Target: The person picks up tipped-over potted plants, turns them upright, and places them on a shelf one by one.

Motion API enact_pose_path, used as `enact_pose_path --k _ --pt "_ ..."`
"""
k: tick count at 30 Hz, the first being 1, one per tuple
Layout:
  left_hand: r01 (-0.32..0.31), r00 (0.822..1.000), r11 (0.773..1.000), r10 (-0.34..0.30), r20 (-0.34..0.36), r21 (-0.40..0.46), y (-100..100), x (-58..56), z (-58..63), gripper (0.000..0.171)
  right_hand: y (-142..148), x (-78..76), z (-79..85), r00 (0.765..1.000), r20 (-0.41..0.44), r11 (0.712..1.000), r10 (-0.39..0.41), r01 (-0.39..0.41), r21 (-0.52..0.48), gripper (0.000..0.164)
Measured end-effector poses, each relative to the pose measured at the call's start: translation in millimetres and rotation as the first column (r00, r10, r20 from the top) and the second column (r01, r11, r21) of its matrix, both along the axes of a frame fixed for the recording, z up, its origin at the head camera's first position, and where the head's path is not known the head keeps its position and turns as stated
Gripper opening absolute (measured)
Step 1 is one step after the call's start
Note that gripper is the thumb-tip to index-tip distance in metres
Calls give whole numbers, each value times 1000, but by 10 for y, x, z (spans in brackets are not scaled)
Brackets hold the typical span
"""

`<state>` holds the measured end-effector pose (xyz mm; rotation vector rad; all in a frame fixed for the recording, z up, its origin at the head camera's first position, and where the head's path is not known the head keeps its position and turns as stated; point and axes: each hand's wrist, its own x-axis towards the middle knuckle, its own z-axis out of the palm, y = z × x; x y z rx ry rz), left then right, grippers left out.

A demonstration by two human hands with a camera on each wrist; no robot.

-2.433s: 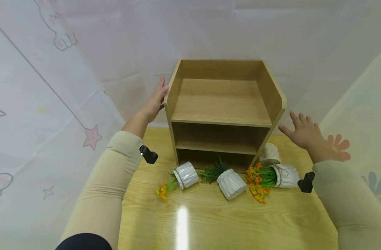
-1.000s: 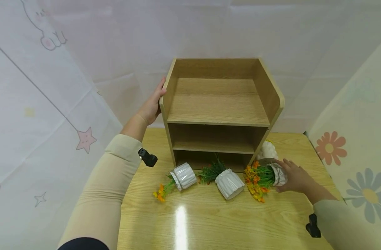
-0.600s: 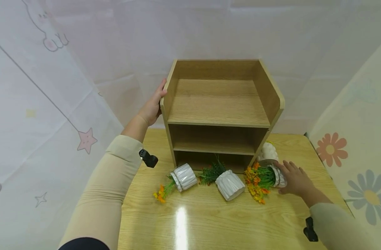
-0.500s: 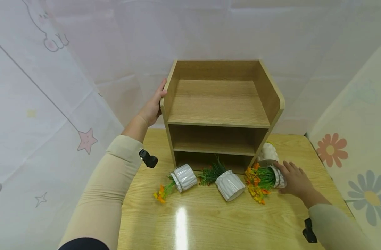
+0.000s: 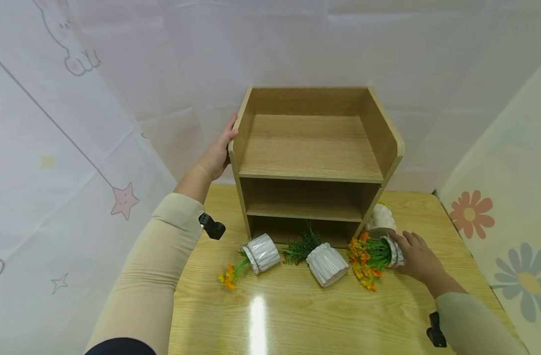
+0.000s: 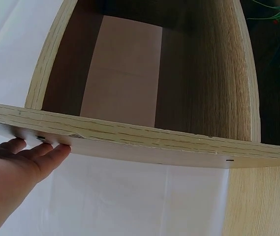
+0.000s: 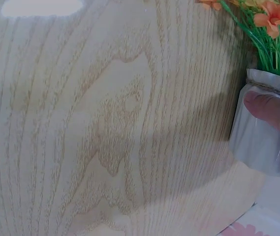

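My left hand [image 5: 214,158] rests on the outer left side of a small wooden shelf unit [image 5: 310,148]. In the left wrist view its fingers [image 6: 51,160] lie fairly straight against the side panel [image 6: 144,132], below the front edge. At the right, my right hand [image 5: 421,259] grips a white pot [image 5: 395,251] of artificial orange and yellow flowers [image 5: 365,261]. The pot lies on its side, blooms pointing left. The right wrist view shows my thumb [image 7: 267,105] across the pot just under its twine tie; the other fingers are mostly hidden.
A white pot with green foliage [image 5: 327,265] lies before the bottom shelf. Left of it lies another white pot [image 5: 262,253] with orange-yellow flowers. A bumpy white pot [image 5: 381,217] lies beside the unit's right side. Printed cloth [image 5: 306,44] hangs behind the table [image 5: 323,320].
My right hand has come down from the air beside the shelf unit and taken hold of the flower pot. My left hand stays at the unit's left side. The pots have barely moved.
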<state>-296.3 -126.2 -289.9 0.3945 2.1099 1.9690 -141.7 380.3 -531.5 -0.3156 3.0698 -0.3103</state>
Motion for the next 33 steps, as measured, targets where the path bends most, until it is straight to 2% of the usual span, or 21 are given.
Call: enact_pose_path --k 6,13,19,28,33 --pt "1 1000 1000 -1 3 3 5 7 -1 67 12 4 -15 1000 1 1000 -11 11 -10 95" --pt "-2 1000 1000 2 -3 3 10 -5 9 68 70 27 -8 999 16 993 -48 49 -105 94" --pt "-4 1000 1000 4 1 -2 9 -1 14 67 94 83 -34 996 -22 977 -92 86 -195 96" --pt "2 1000 1000 -2 5 6 17 -5 -5 68 158 201 -91 979 8 931 -202 195 -309 103" --pt "-7 1000 1000 7 1 8 0 -12 -12 68 190 250 -144 959 84 860 -271 281 -425 110"
